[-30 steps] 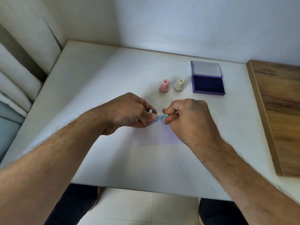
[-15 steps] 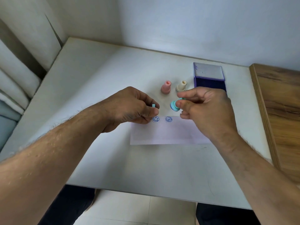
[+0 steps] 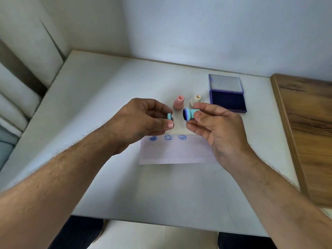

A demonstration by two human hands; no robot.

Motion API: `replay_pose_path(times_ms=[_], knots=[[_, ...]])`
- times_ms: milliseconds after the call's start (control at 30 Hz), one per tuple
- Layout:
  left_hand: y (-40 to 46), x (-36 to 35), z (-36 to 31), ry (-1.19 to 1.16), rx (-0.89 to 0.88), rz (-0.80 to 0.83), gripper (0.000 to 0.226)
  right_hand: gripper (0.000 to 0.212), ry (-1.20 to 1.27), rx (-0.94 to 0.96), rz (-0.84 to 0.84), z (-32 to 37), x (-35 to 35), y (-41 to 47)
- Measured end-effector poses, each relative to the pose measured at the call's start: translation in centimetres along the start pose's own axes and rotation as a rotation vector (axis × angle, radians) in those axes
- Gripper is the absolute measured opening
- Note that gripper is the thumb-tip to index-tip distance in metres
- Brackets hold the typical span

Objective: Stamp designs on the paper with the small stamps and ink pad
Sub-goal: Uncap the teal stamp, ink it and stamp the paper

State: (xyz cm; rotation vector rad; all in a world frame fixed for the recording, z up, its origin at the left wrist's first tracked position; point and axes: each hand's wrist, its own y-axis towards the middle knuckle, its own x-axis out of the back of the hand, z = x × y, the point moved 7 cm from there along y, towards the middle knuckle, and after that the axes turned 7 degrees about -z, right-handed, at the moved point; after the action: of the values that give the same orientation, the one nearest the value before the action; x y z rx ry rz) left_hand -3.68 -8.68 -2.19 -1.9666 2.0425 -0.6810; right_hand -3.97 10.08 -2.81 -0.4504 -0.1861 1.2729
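My right hand (image 3: 213, 130) pinches a teal stamp (image 3: 190, 114) on its side, its inked blue face turned left. My left hand (image 3: 142, 123) pinches a small teal cap (image 3: 43, 116) facing it, a short gap between the two. Both hover above a pale paper (image 3: 176, 151) lying on the white table (image 3: 107, 105). The paper's top edge carries a blue blot (image 3: 153, 138) and two blue smiley prints (image 3: 168, 137) (image 3: 182, 137). Behind stand a pink stamp (image 3: 179, 102) and a cream stamp (image 3: 196, 100). The open purple ink pad (image 3: 228, 100) lies to their right.
A wooden board (image 3: 305, 133) borders the table on the right. White walls close the back, and cushions (image 3: 18, 97) lie along the left. The table's front edge runs above my knees and the tiled floor.
Both hands have lifted off the paper. My right hand raised the teal stamp and turned its face left. Two smiley prints and a blot now show on the paper.
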Motion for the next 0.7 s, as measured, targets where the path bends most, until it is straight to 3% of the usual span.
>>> replay_pose_path(times_ms=[400,700], knots=[[0.1,0.0,-0.5,-0.099,-0.052,-0.029,0.026,0.025,0.034,0.007,0.108,-0.5,-1.0,-0.2],[-0.1,-0.2,-0.7,-0.078,-0.076,-0.014,0.038,0.023,-0.039,0.06,0.13,-0.3,-1.1,-0.3]])
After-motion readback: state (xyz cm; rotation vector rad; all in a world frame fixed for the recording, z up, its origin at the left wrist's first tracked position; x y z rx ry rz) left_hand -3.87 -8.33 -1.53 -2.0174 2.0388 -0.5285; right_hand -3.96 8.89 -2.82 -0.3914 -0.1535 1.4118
